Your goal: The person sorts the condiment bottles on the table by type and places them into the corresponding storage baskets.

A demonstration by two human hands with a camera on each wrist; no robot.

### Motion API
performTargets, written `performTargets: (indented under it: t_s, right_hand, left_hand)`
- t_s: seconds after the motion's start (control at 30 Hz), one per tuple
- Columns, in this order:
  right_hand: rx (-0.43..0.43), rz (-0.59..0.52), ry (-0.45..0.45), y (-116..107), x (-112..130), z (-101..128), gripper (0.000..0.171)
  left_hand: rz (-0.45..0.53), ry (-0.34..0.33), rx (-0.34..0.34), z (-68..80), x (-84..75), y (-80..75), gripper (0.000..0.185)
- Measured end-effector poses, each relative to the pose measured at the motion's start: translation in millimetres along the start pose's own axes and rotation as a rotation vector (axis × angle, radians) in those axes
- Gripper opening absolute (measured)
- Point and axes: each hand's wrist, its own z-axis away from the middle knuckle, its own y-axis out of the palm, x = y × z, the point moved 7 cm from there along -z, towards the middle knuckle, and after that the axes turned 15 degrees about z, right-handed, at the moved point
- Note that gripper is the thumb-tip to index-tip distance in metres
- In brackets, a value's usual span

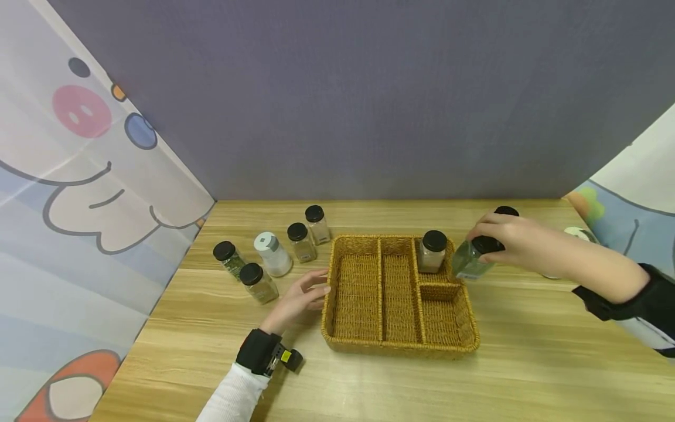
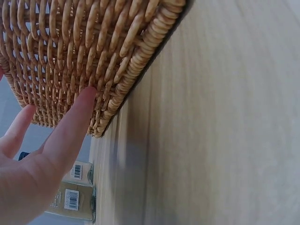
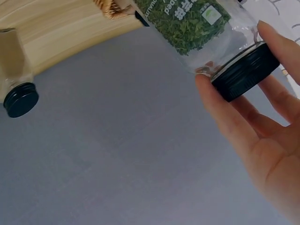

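- Head view: the right hand grips a green herb jar by its black lid, fingers curled round the cap. The jar is tilted and held in the air over the right rim of the wicker basket, just beside the basket's far right compartment.
- A pale spice jar with a black lid stands upright in that far right compartment.
- The left hand lies on the wooden table with fingers straight and relaxed, fingertips against the basket's left wall; it holds nothing.
- Left of the basket stand five more containers: a white shaker and four black-lidded jars around it. Another black lid shows behind the right hand.
- Left wrist view: the left hand's fingers are stretched out, one fingertip touching the woven side of the basket near its bottom corner. Two labelled jars with barcodes show beyond the palm, on the table.
- Right wrist view: the right hand pinches the black lid between thumb and fingers; the herb jar is full of green flakes behind a printed label. A corner of the basket sits just past the jar. A separate tan jar with a black lid is off to the left, well apart.
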Motion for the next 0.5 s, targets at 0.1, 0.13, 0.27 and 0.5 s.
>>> performTargets:
  t_s: [0.1, 0.13, 0.27, 0.5]
  right_hand:
    - [-0.033, 0.005, -0.033, -0.9, 6.4, -0.3, 0.037]
    - [-0.038, 0.009, -0.038, -1.2, 8.4, -0.3, 0.037]
    - [-0.054, -0.004, -0.056, -2.2, 16.5, 0.4, 0.038]
    - [-0.118, -0.022, -0.119, -3.0, 30.2, 1.3, 0.042]
  left_hand:
    - [0.0, 0.007, 0.003, -0.2, 0.9, -0.3, 0.056]
    - [-0.002, 0.011, 0.004, -0.1, 0.8, -0.3, 0.057]
    - [-0.006, 0.012, 0.005, 0.3, -0.2, -0.1, 0.056]
    - [-0.013, -0.004, 0.019, 9.0, -15.7, 11.3, 0.054]
